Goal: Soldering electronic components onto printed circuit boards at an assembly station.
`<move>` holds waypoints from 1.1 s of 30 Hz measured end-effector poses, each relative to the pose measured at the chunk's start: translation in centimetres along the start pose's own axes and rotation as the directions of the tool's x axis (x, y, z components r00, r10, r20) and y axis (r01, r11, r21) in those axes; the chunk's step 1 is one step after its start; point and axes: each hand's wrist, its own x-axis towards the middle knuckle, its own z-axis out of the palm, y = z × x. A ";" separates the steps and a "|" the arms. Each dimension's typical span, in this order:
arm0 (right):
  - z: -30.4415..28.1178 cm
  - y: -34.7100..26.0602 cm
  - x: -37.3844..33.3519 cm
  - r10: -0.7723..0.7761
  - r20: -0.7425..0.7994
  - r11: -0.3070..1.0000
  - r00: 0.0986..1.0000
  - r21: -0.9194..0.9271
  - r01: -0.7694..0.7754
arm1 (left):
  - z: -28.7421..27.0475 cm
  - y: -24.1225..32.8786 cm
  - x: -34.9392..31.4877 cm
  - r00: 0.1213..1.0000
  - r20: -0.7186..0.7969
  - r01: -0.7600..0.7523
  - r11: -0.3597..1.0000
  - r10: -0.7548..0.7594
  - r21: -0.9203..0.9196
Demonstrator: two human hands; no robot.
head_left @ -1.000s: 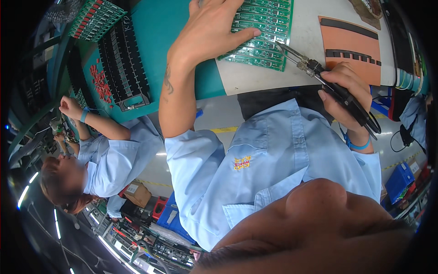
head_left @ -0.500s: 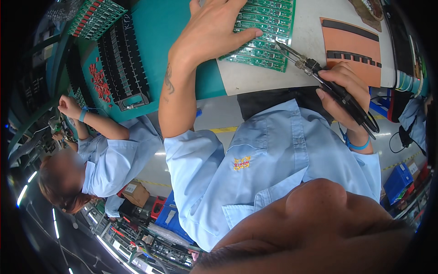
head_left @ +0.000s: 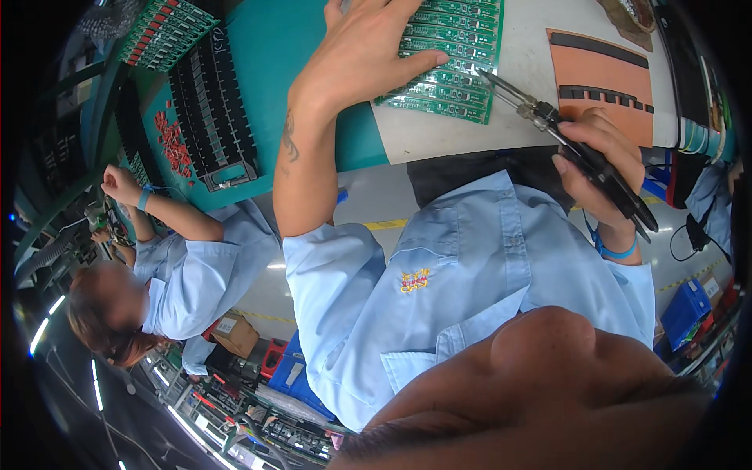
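A green panel of several narrow circuit boards (head_left: 454, 82) lies on the white sheet in front of me. My left hand (head_left: 364, 51) rests flat over its left part, thumb stretched across the boards; the other fingertips run out of view at the top. With my right hand (head_left: 599, 160) I grip black-handled soldering tweezers (head_left: 583, 149) from the right. Their two slim metal tips stand apart at the panel's right edge, the upper tip over a board. Whether that tip touches a part is too small to tell.
A white sheet (head_left: 423, 137) covers part of the green mat (head_left: 274, 47). Right lies an orange board with black strips (head_left: 599, 74). Left are red parts (head_left: 172, 145), a black slotted rack (head_left: 211, 110) and another circuit-board panel (head_left: 164, 31). A co-worker (head_left: 196, 258) sits at the left.
My right hand has shifted slightly right and toward me with the tweezers, whose tips have spread wider apart. My left hand stays on the panel.
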 end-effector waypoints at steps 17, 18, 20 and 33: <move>0.6 0.4 0.5 -0.038 -0.001 0.999 0.999 -0.001 0.038 | 0.3 0.0 -0.2 1.000 -0.022 0.006 1.000 -0.006 -0.008; 0.6 0.4 0.6 -0.038 0.000 0.999 0.999 0.001 0.038 | 0.3 0.0 -0.2 1.000 -0.021 0.008 1.000 -0.009 -0.009; 0.6 0.4 0.6 -0.033 0.011 0.999 0.999 0.005 0.032 | 0.4 0.0 -0.2 1.000 -0.031 -0.002 1.000 0.002 -0.008; 0.7 0.1 0.7 -0.020 0.002 1.000 1.000 0.025 0.019 | 0.4 0.1 -0.3 0.999 -0.016 0.030 1.000 -0.030 -0.006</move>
